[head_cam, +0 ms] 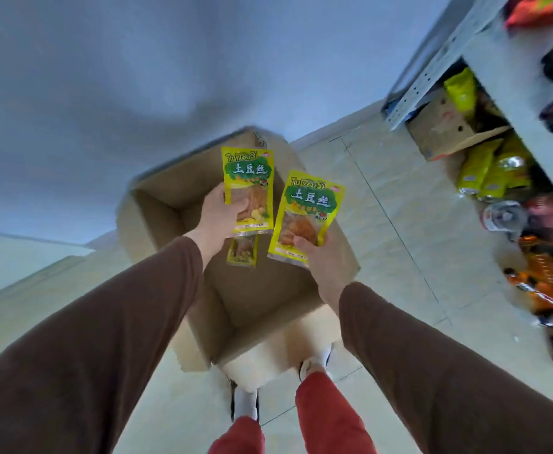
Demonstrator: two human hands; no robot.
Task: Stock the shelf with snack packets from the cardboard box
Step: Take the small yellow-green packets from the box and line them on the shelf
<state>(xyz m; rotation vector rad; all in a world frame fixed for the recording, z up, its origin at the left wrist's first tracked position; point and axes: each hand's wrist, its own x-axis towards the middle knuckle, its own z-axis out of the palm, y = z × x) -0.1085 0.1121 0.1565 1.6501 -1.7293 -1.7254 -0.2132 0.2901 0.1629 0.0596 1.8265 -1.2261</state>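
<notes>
Yellow-green snack packets lifted out over the open cardboard box, one in each hand.

Held upright with the printed fronts facing the camera, each packet can be read and set on the shelf the right way round: the left hand (217, 213) has fingers curled round the lower edge of the left packet (248, 188), and the right hand (322, 255) pinches the bottom of the right packet (306, 215) between thumb and fingers. Both hang above the cardboard box (252, 290), which stands open on the tiled floor (399, 231) just in front of the person's feet. One more packet (243, 250) of the same kind lies on the box bottom, so the box looks nearly emptied. To the right, well apart from the hands, stands the metal shelf (498, 77), its lower levels already crowded with mixed snacks; I judge the carry across comes next.
</notes>
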